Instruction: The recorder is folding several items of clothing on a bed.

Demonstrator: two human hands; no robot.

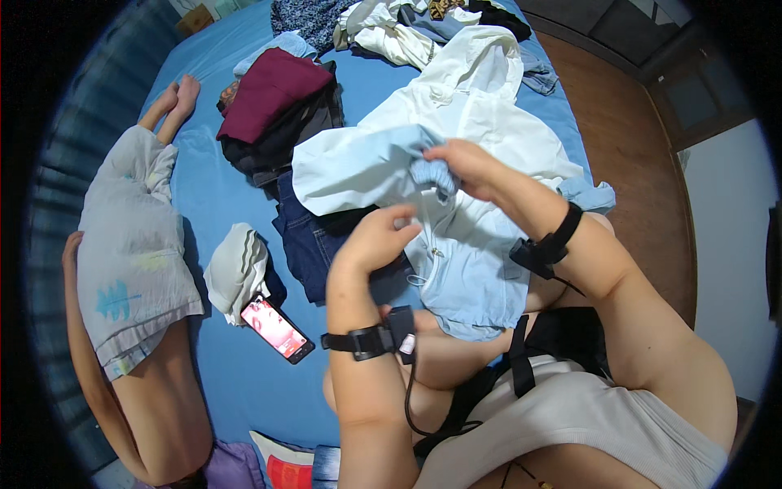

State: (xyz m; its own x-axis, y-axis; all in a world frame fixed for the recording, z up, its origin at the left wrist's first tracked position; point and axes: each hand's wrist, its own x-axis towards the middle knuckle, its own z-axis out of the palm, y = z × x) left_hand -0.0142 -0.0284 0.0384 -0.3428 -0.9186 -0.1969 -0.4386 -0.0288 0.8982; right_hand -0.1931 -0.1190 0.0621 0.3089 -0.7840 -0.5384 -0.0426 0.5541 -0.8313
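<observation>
A white and pale blue hooded jacket (503,130) lies spread over the bed and reaches my lap, its hood at the far end. My right hand (466,167) pinches its sleeve near the gathered, light blue cuff (433,178), lifting that part. The sleeve bends out to the left above the dark blue jeans. Just below the raised sleeve, my left hand (381,238) is empty, with thumb and fingers apart and slightly blurred. A drawstring hangs at the jacket's front, beside my left fingertips.
Folded clothes with a maroon piece on top (273,94) are stacked at the left, near jeans (305,236). A lit phone (277,328) touches a crumpled white cloth (237,265). Another person (134,253) lies along the left side. More clothes (391,37) pile up at the far end.
</observation>
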